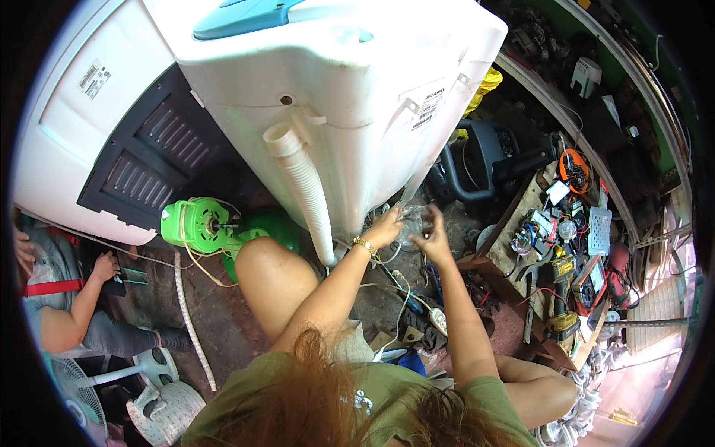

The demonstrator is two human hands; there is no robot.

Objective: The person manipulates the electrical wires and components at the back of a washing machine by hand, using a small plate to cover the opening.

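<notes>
A cluttered repair corner spreads over a dirt floor, with a low wooden counter on the right loaded with tools, wires and small electronic parts, and a yellow drill lying at its near end. A big white washing machine fills the upper middle, tilted toward the viewer, its dark vented back panel facing left and a ribbed white drain hose hanging down its corner. Both of the person's bare forearms reach up and forward from the lower edge and meet just beside the machine's lower right corner. The left hand, with a gold bracelet on the wrist, is bent at the wrist with its fingers curled onto a small clear plastic bag. The right hand comes in from the other side, thumb and fingertips pressed together in a pinching grip on the same bag, so the bag sits between the two hands, held off the floor above a tangle of wires. The bare left knee rises below the hose. At the left, a green motor housing lies on the floor, and another person's hand rests near a dark object there. A white fan lies at the lower left.
</notes>
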